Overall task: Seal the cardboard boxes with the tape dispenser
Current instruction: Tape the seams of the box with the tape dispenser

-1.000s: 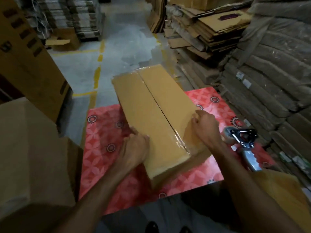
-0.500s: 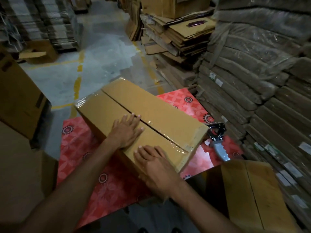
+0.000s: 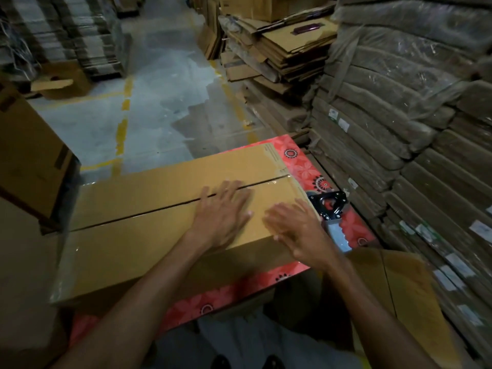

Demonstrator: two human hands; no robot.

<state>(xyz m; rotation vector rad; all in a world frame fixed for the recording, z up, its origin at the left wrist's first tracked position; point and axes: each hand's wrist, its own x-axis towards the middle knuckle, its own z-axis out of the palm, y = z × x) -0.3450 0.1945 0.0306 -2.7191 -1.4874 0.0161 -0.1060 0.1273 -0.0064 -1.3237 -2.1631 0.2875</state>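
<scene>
My left hand (image 3: pixel 223 213) lies flat on top of the long cardboard box (image 3: pixel 149 235), fingers straight and a little spread, the fingertips across the middle seam. My right hand (image 3: pixel 298 231) is just beside it, also open and flat, with the fingers pointing left over the near edge of the top, close to the right end of the box. It is a bit blurred, so I cannot tell how firmly it presses. Neither hand holds anything.

The box lies crosswise on the desk (image 3: pixel 302 166), which has a red cover with flower pattern. Shiny clear tape shows along the seam at the right end and over the left end of the box.

The tape dispenser (image 3: pixel 330 209) rests on the desk just beside the right end of the box — black frame toward the box, pale handle toward me. Near it, lower right, stands another brown box (image 3: pixel 415 288). Further right are wrapped bundles (image 3: pixel 399 107), and behind them stacks of flattened cardboard (image 3: pixel 287 54). Ahead is grey floor (image 3: pixel 165 102) with yellow lines, and on my left a big carton (image 3: pixel 26 155).
</scene>
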